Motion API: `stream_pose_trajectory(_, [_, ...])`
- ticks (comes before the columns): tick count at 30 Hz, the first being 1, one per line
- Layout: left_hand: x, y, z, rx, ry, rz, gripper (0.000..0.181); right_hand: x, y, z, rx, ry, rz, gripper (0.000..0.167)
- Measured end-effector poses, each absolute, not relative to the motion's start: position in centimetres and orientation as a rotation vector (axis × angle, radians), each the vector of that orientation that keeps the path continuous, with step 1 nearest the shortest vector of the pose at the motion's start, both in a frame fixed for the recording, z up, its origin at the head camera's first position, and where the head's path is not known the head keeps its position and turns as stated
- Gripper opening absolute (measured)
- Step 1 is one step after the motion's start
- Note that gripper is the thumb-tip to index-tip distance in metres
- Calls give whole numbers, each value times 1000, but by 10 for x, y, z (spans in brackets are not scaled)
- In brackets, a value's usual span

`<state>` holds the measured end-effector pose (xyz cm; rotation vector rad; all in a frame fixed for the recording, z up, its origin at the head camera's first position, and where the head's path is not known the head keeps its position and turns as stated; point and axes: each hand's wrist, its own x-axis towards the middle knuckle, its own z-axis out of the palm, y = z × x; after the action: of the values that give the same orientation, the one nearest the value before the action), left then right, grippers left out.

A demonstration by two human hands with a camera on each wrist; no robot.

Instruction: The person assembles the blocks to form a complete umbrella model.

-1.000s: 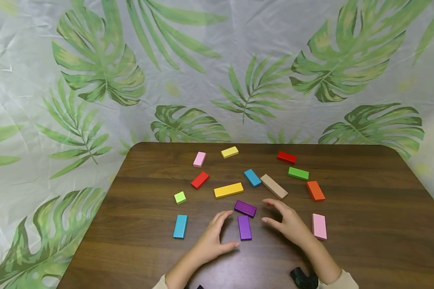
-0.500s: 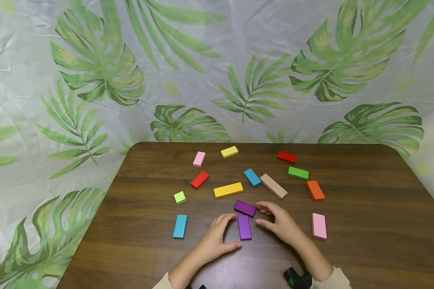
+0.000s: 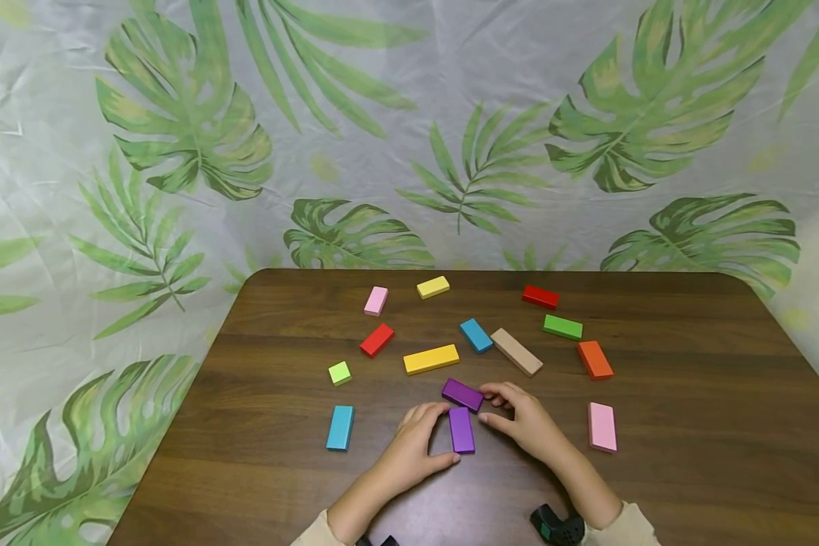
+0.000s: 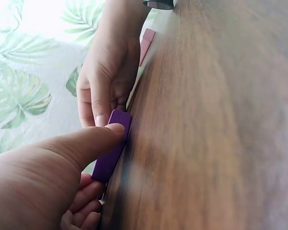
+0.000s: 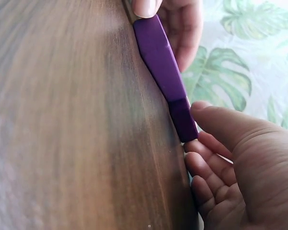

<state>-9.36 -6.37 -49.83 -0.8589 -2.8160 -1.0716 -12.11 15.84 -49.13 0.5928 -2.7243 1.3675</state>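
Two purple wooden blocks lie flat in front of me, close together at one corner. My left hand [image 3: 412,447] spans the nearer purple block [image 3: 461,431], thumb at its near end and fingertips at its far end, gripping it lengthwise. In the left wrist view the left thumb [image 4: 98,143] lies against this block's end. Just beyond lies the darker purple block [image 3: 462,393], set at a slant. My right hand [image 3: 528,425] pinches its right end between thumb and fingers. The right wrist view shows the right thumb [image 5: 221,122] at that end, the other fingers partly behind it.
Beyond the hands lie a yellow block [image 3: 431,359], a blue block [image 3: 476,335] and a tan block [image 3: 516,352]. A light blue block [image 3: 340,428] lies left, a pink block [image 3: 602,427] right. Several more blocks are scattered toward the back edge of the wooden table [image 3: 689,364].
My right hand has moved left onto the end of the darker purple block. My left hand has shifted slightly right and closed on the nearer purple block. The blocks have barely moved.
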Motion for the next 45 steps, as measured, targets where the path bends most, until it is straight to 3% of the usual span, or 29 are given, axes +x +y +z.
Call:
stream_pose_trajectory(14, [-96, -65, -500, -923, -2748, -1036, 67, -118, 160, -491, 544, -2743, 1409, 19])
stream_pose_trajectory(17, [-96, -66, -500, -935, -2750, -1045, 66, -117, 161, -490, 559, -2735, 1436, 25])
stream_pose_trajectory(24, [-97, -67, -498, -937, -2808, -1068, 66, -126, 167, -488, 713, -2773, 1497, 63])
stream_pose_trajectory(28, [-96, -68, -498, -931, -2827, -1075, 66, -135, 171, -485, 804, -2833, 1574, 73])
stream_pose_trajectory(34, [-96, -68, -498, -933, -2828, -1083, 65, -147, 172, -478, 913, -2931, 1578, 74])
stream_pose_trajectory(45, [-98, -69, -498, -927, -2822, -1091, 65, -152, 170, -474, 931, -3016, 1544, 62])
